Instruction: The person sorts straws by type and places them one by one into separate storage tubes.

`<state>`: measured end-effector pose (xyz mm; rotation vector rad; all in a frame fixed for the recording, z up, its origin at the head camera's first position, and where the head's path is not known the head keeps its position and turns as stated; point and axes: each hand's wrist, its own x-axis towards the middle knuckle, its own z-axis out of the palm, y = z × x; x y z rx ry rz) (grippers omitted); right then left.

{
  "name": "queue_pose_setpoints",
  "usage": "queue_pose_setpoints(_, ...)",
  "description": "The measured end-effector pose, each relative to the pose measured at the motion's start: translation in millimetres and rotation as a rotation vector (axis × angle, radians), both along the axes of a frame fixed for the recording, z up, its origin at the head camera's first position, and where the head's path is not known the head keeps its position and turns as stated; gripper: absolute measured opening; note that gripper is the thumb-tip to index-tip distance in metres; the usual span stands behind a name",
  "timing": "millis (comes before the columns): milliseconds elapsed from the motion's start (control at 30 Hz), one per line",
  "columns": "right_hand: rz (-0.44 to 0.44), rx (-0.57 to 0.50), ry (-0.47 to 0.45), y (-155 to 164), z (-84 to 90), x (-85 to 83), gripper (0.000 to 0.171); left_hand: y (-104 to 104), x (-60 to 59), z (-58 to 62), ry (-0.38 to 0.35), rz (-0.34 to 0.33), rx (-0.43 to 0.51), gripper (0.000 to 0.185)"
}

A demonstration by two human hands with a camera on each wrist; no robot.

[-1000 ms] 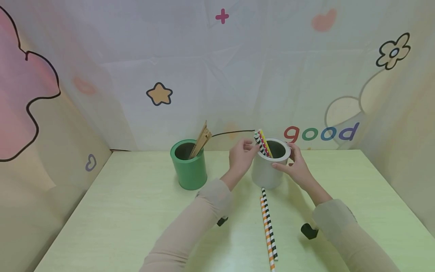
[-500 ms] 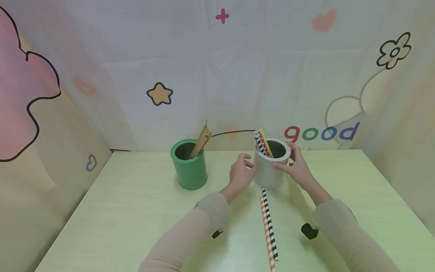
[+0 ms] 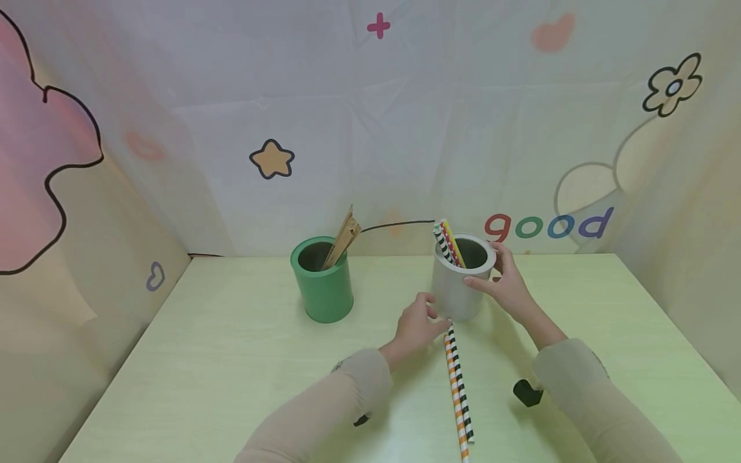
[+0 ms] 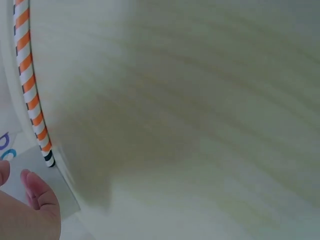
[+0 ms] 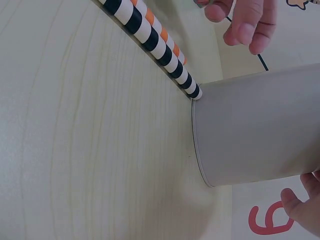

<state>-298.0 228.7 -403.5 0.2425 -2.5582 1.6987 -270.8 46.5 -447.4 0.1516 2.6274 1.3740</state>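
Two striped paper straws lie side by side on the table, a black-and-white straw point(image 3: 459, 379) and an orange-and-white straw point(image 3: 454, 389). Just left of their far ends is my left hand point(image 3: 418, 326), thumb and fingers apart with nothing visible between them. My right hand point(image 3: 509, 292) grips the upper right side of a light grey cup point(image 3: 454, 296), its thumb at the front below the rim. Several patterned straws point(image 3: 448, 245) lean inside that cup toward its left. In the right wrist view the black-and-white straw's end reaches the base of the cup point(image 5: 255, 130).
A green cup point(image 3: 324, 296) holding flat wooden pieces point(image 3: 343, 244), perhaps rulers, stands to the left. Behind the table point(image 3: 202, 360) hangs a printed cloth point(image 3: 324, 109). A black piece point(image 3: 527, 393) shows beside the right sleeve point(image 3: 573, 373).
My left hand has let go of the straws in the grey cup and come down and nearer, to the far ends of the straws on the table. My right hand stays on the cup.
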Motion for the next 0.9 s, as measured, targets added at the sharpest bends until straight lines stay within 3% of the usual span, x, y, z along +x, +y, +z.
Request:
queue_pose_setpoints(533, 0.002, -0.007, -0.001, 0, -0.5, -0.4, 0.088, -1, 22.3, -17.3, -0.006, -0.166, -0.202, 0.056)
queue_pose_setpoints(900, 0.002, -0.003, -0.008, 0, -1.1, -1.1, 0.088, -3, 26.4, -16.7, 0.009, -0.182, -0.271, 0.055)
